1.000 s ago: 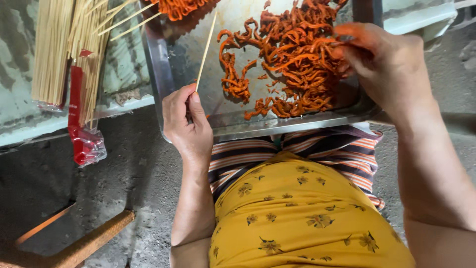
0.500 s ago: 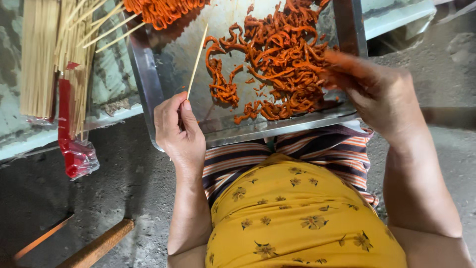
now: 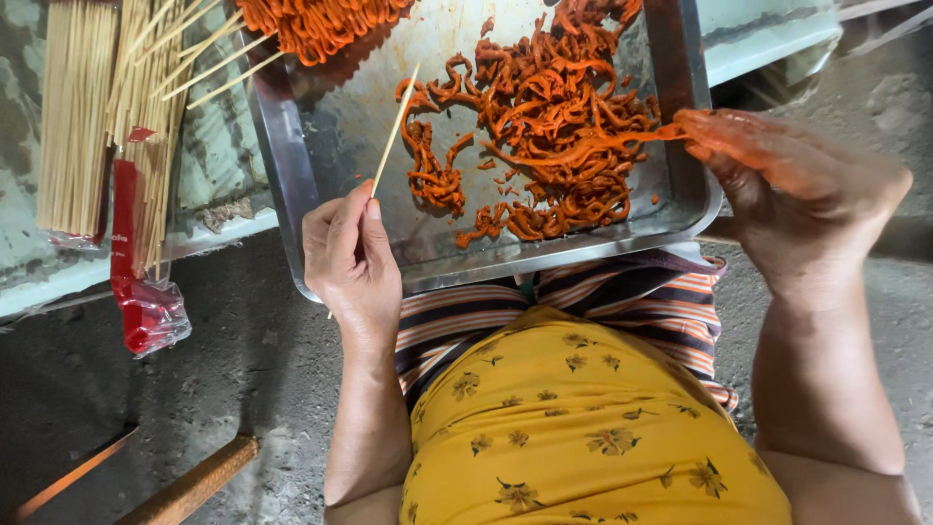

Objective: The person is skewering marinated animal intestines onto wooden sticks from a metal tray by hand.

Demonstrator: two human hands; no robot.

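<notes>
Clearly, the left hand (image 3: 350, 267) is closed around a bare bamboo skewer (image 3: 394, 131), pinched between thumb and fingers, its tip slanting up over the metal tray (image 3: 292, 185). The right hand (image 3: 792, 199), smeared with orange marinade, pinches the end of one long strip (image 3: 583, 148) pulled sideways out of the loose heap of orange marinated strips (image 3: 544, 126) in the tray's middle. That strip and the skewer are well apart; nothing is threaded on this stick yet. At the tray's far edge lie finished skewers (image 3: 311, 24), already loaded with orange meat, their bare ends pointing left. A good heap of loose strips is left, so by my judgement the work is partly done with plenty remaining. On the pale surface (image 3: 209, 190) to the left sits a bundle of unused skewers (image 3: 78, 112) with red plastic packaging (image 3: 136, 292) hanging over the edge.
</notes>
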